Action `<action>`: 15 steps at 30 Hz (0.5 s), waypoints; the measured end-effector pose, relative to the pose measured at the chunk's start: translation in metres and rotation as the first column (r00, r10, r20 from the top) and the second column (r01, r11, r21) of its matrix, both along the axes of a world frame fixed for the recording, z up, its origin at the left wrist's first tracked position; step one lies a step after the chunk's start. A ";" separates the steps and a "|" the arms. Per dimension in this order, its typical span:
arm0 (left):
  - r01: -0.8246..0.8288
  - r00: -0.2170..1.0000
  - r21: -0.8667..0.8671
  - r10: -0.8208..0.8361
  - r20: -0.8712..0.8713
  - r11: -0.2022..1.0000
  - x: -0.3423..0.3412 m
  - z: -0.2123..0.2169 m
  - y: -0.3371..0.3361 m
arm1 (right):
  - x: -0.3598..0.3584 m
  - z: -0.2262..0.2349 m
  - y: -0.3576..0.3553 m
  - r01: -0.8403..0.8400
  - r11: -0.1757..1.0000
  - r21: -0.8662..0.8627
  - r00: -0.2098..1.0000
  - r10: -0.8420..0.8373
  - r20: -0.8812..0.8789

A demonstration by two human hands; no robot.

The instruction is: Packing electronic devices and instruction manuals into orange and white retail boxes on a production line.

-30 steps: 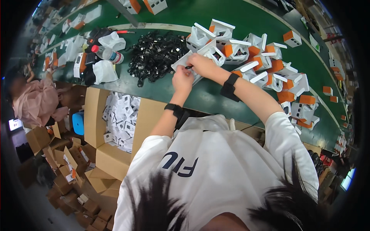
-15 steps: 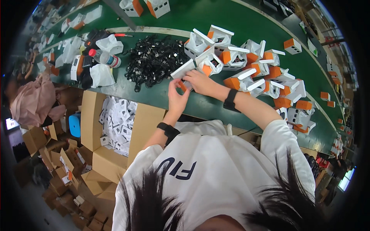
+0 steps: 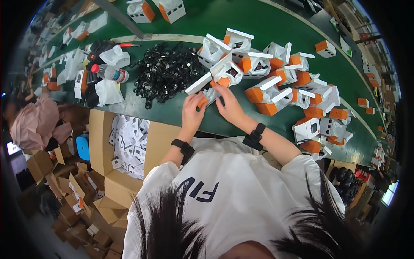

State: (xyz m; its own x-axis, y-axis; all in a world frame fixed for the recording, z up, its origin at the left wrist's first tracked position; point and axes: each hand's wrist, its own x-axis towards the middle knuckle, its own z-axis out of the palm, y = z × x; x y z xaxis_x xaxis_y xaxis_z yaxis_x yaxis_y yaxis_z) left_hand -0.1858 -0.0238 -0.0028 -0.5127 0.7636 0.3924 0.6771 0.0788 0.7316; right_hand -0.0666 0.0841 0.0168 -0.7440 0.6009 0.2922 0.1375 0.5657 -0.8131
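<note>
A small white-and-orange box (image 3: 210, 94) with its white lid (image 3: 199, 83) raised stands at the near edge of the bench, between my hands. My left hand (image 3: 191, 113) curls round the orange left end of this box, thumb and forefinger bent. At its right side is my right hand (image 3: 230, 108), with fingertips on the upper edge and thumb lower down. What lies inside is partly hidden by my fingers. Just behind stands another open box (image 3: 227, 73) with white wrapping and an orange flap. A heap of black cables (image 3: 166, 71) lies to the left.
Several open white-and-orange boxes (image 3: 276, 93) crowd the green bench (image 3: 172, 113) to the right. A bottle with a red cap (image 3: 110, 73) lies at left among white bags. Below the bench, a cardboard carton (image 3: 101, 134) holds many white paper slips. Another person's pink clothing shows far left.
My right hand has drawn back from inside the box toward its right side. My left hand stays at the orange end. The whole view has shifted slightly.
</note>
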 end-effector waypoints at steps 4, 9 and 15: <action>0.138 0.990 -0.039 -0.139 -0.024 0.990 -0.013 -0.005 -0.013 | 0.008 -0.004 -0.004 -0.106 0.983 0.148 0.987 0.086 0.136; -0.185 0.960 0.104 0.157 0.230 0.977 -0.011 0.019 -0.006 | 0.011 -0.004 0.006 -0.196 0.950 0.244 0.971 0.153 0.183; 0.173 0.985 -0.031 -0.173 0.008 0.984 -0.012 -0.001 -0.007 | 0.009 -0.011 0.007 -0.067 0.888 -0.455 0.994 0.021 -0.106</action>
